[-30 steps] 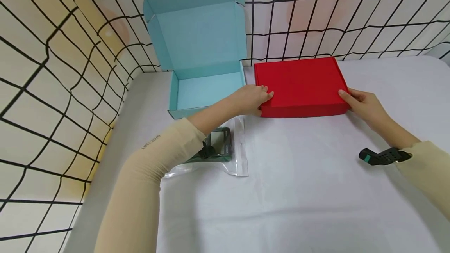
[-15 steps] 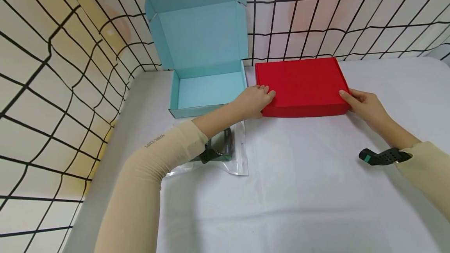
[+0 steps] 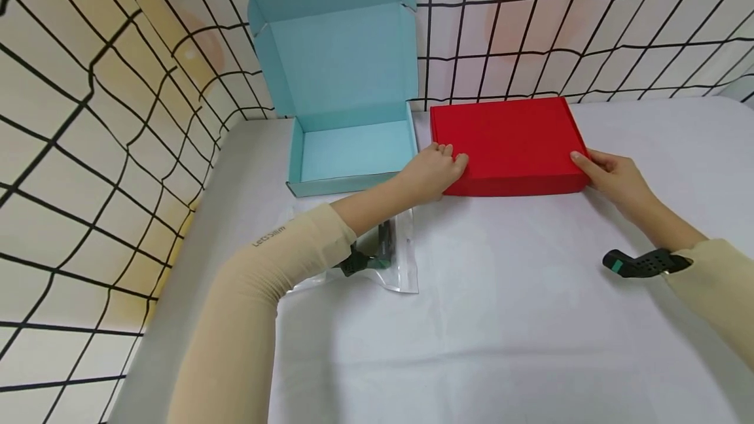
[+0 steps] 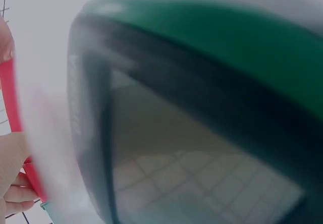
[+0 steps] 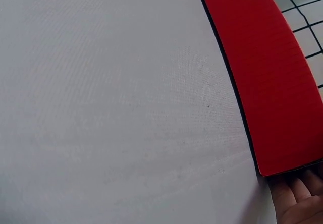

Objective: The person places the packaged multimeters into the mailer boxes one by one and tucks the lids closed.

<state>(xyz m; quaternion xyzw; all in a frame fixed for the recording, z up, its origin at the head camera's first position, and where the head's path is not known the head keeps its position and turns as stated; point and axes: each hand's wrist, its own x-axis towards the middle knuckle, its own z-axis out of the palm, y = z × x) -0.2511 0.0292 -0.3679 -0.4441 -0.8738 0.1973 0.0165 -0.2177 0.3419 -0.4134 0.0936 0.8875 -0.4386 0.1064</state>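
A closed red box (image 3: 506,139) lies on the white table, its front side facing me. My left hand (image 3: 432,172) grips its front left corner, thumb on the lid's edge and fingers curled at the side. At the front right corner my right hand (image 3: 618,182) holds the box, thumb on top; the right wrist view shows its fingers (image 5: 298,193) beneath the end. Left of it stands an open light-blue box (image 3: 353,152), lid (image 3: 341,51) raised. Under my left forearm is a clear plastic bag (image 3: 406,273) holding a dark-framed thing (image 4: 202,148) with a glossy panel and green edge.
Black wire grid panels (image 3: 459,51) rise behind the boxes and along the left side. White cloth (image 3: 471,293) covers the table. A black strap (image 3: 645,262) with a green mark sits at my right wrist.
My left hand has shifted slightly right at the red box's corner, and its forearm covers more of the bagged thing. My right hand keeps its hold; both boxes stay in place.
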